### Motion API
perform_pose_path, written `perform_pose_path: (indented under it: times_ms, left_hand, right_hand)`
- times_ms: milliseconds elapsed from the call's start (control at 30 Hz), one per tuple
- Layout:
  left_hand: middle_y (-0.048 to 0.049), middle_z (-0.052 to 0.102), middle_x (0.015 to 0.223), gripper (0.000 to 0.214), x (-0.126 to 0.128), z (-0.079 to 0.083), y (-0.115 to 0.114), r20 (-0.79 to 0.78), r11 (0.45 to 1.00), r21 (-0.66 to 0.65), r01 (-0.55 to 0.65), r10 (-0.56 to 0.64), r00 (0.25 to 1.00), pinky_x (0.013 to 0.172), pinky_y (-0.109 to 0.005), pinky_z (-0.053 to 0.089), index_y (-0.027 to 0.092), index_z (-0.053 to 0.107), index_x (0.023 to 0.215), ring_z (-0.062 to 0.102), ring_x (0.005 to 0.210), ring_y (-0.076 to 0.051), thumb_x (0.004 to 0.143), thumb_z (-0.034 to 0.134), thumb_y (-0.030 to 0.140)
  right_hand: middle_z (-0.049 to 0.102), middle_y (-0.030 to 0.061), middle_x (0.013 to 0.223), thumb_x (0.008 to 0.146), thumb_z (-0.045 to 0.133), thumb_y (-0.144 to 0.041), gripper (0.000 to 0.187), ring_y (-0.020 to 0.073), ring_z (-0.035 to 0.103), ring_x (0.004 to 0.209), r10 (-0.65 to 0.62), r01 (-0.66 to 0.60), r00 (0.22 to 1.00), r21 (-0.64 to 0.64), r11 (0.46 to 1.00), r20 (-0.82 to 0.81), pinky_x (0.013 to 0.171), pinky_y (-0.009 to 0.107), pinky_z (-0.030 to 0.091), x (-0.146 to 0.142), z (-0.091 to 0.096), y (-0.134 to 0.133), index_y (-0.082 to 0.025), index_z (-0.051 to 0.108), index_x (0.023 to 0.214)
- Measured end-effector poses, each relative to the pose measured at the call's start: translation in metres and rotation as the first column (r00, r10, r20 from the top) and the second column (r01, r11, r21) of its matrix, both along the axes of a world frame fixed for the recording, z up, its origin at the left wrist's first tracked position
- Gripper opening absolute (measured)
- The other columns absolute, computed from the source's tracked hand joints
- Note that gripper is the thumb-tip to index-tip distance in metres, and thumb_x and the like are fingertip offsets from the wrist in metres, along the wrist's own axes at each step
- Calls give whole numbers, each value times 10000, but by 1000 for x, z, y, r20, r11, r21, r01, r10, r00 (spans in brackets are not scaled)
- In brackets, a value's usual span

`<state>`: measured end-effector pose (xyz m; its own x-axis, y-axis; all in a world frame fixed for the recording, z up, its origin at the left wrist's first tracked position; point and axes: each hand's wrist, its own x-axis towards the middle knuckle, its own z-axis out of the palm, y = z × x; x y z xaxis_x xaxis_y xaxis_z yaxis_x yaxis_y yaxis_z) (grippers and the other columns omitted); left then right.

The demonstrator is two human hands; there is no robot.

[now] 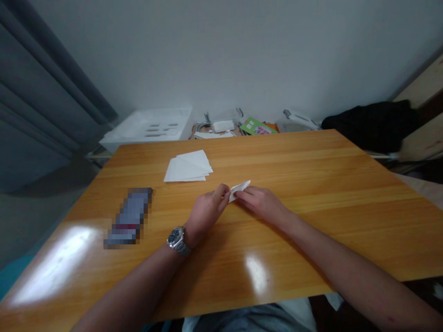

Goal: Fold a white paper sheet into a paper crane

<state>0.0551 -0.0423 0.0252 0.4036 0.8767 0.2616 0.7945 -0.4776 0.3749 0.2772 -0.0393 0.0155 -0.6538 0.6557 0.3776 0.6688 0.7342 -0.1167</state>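
Note:
A small folded piece of white paper (pixel 239 188) lies on the wooden table (pixel 311 193) near its middle. My left hand (pixel 206 210), with a metal watch on the wrist, pinches the paper's near left end with closed fingers. My right hand (pixel 263 203) presses and pinches the same paper from the right, its fingers closed on it. A loose stack of white paper sheets (pixel 188 167) rests farther back and to the left, apart from both hands.
A blurred flat object (pixel 128 217) lies on the table's left. Behind the table are a white plastic crate (pixel 148 128), cables and a charger (pixel 221 127), a green packet (pixel 258 126) and dark cloth (pixel 370 122). A grey curtain (pixel 41 106) hangs at left.

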Motion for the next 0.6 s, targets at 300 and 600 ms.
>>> perform_pose_path:
  times_ms: [300, 600]
  left_hand:
    - [-32, 676, 946, 193, 1, 15, -6, -239, 986, 55, 155, -137, 961, 576, -250, 385, 244, 563, 1213, 648, 739, -170, 1046, 483, 296]
    - [-57, 613, 946, 278, 0, 22, -5, -338, 973, -16, 231, -223, 914, 591, -272, 444, 237, 628, 1205, 611, 724, -181, 1052, 411, 317]
  right_hand:
    - [700, 90, 971, 988, 570, -147, 106, 224, 648, 896, 23, -25, 999, 35, 999, 45, 762, 306, 500, 5, 3, 3, -169, 651, 1053]
    - [696, 91, 917, 1019, 515, -180, 152, 201, 634, 839, 146, -147, 989, 46, 988, 13, 729, 299, 503, 12, 7, 6, -166, 665, 999]
